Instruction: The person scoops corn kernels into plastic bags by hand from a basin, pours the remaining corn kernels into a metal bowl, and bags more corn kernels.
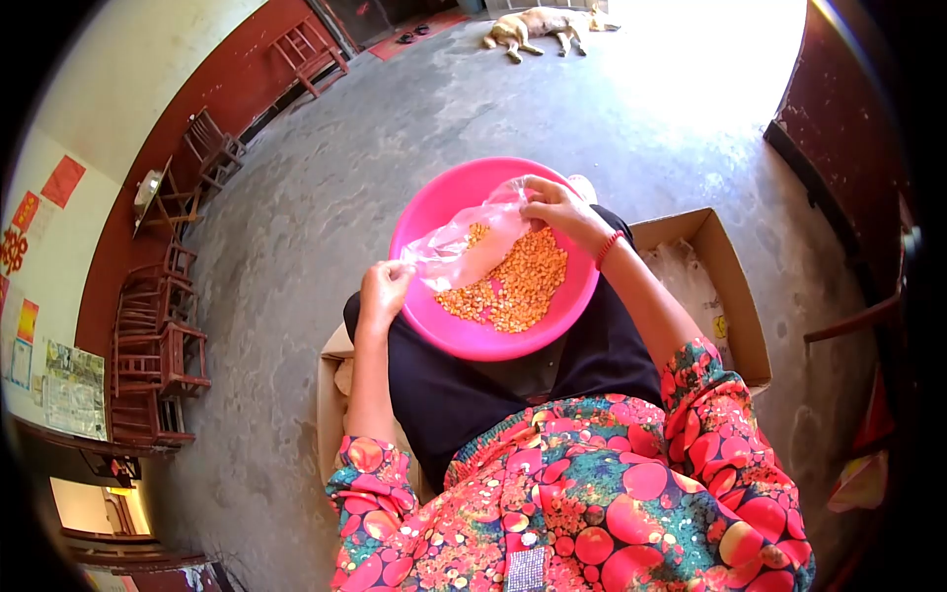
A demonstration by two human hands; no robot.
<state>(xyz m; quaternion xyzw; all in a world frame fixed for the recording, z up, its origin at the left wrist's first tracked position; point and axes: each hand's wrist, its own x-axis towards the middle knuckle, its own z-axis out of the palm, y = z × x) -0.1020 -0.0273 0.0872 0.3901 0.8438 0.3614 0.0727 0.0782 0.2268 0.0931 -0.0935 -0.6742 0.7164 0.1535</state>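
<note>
A round pink basin (434, 321) rests on my lap, with loose orange-yellow corn kernels (528, 281) spread over its bottom. Stretched across the basin is a clear plastic bag (464, 242), which covers some of the kernels. My left hand (385, 291) pinches one end of the bag at the basin's left rim. At the upper right, my right hand (562, 209) is closed on the bag's other end, above the kernels. A red bracelet circles my right wrist.
An open cardboard box (735, 296) with clear plastic inside stands to my right. Another cardboard box (330, 395) is partly visible on my left. Wooden chairs (158, 345) line the left wall. A dog (547, 28) lies on the concrete floor ahead.
</note>
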